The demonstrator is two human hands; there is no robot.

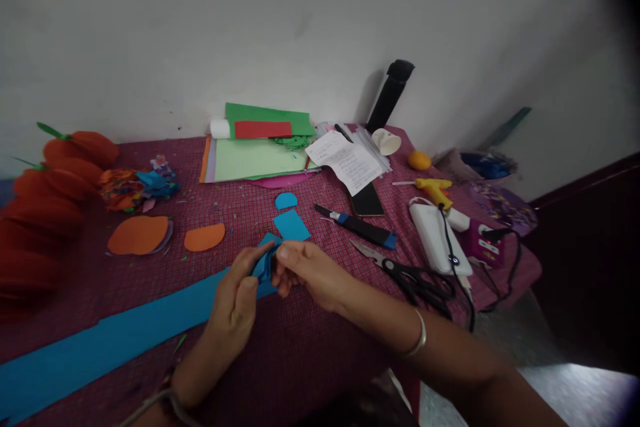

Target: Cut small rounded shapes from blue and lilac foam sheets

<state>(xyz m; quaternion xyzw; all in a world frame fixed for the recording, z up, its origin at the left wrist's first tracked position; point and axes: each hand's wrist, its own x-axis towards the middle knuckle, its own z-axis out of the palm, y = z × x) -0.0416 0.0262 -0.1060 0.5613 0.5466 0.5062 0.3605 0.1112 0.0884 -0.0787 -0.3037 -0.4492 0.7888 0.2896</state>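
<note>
Between my two hands is a folded piece of blue paper [263, 268], held above the table. My left hand [236, 297] is closed around its left side, with the thumb pressed on the front. The fingers of my right hand [305, 270] pinch its right edge. Underneath, a long blue paper strip [145, 320] runs from the lower left to below my hands. Just beyond lie a blue square of paper [292, 225] and a small blue rounded cutout [286, 201].
Orange cutouts [204, 237] and paper pumpkins [45, 213] are at left. Coloured sheets [260, 159] lie at the back. To the right are a utility knife [363, 228], scissors [400, 272], a yellow glue gun [434, 191], a white power bank [437, 240] and a purple power socket [486, 245].
</note>
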